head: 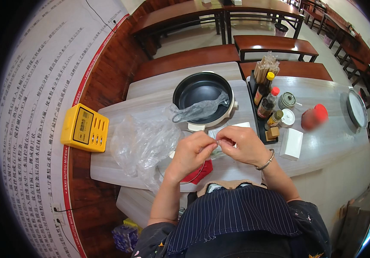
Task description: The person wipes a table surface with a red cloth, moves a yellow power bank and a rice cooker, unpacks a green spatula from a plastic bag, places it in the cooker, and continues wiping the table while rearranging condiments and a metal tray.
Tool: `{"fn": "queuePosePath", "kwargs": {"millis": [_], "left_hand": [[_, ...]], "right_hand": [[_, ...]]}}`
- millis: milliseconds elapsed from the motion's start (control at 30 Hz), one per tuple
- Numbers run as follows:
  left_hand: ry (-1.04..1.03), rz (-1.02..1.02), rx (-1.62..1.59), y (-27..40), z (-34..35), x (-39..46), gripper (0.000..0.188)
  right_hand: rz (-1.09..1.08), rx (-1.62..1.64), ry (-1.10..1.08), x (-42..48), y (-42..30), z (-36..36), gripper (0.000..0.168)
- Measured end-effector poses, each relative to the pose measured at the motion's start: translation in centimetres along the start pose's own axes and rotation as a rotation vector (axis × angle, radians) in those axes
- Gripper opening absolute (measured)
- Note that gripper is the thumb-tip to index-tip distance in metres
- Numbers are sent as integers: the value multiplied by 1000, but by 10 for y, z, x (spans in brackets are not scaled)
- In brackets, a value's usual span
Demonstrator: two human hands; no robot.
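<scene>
My left hand (195, 153) and my right hand (241, 145) meet fingertip to fingertip above the table's near edge. Both pinch at what looks like a small clear plastic bag (217, 154), greenish inside and mostly hidden by the fingers. Under my left wrist lies a red item (201, 174), partly covered, with a thin pale cord across it. A large crumpled clear plastic bag (143, 145) spreads left of my left hand. Beyond my hands stands a round electric pan (201, 84) with a black inside and cream body. A crumpled plastic bag (201, 109) lies across its near rim.
On the right, a black condiment tray (259, 130) holds sauce bottles (267, 103) and wrapped chopsticks (265, 67). Jars (287, 100), a red-lidded container (314, 117), a tissue pack (291, 144) and a round tray (357, 108) stand beyond. A yellow box (84, 127) stands by the left wall.
</scene>
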State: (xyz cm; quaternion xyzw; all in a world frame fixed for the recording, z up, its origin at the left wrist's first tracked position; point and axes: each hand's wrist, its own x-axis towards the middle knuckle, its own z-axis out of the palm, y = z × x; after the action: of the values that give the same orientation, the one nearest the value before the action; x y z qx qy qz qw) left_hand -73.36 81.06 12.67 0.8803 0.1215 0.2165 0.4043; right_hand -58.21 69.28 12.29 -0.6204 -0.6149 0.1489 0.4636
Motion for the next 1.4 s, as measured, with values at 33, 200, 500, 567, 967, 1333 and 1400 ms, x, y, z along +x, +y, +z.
{"fn": "queuePosePath", "kwargs": {"millis": [33, 200, 500, 567, 967, 1333, 1400], "left_hand": [[-28, 13, 33, 1, 1, -2, 9], [-53, 62, 148, 3, 4, -8, 7], [240, 334, 410, -8, 18, -11, 10], [283, 441, 441, 2, 24, -12, 11], [825, -246, -699, -46, -22, -18, 17], [781, -253, -807, -51, -43, -14, 19], [717, -269, -871, -46, -32, -4, 19]], "right_hand": [[-30, -55, -25, -1, 1, 1, 12], [-110, -204, -92, -4, 1, 10, 9], [424, 585, -156, 5, 22, 30, 15], [674, 772, -13, 4, 48, 38, 15], [504, 1351, 289, -39, 109, -17, 19], [352, -44, 39, -44, 76, 2, 43], [-34, -126, 12, -32, 66, 18, 53]]}}
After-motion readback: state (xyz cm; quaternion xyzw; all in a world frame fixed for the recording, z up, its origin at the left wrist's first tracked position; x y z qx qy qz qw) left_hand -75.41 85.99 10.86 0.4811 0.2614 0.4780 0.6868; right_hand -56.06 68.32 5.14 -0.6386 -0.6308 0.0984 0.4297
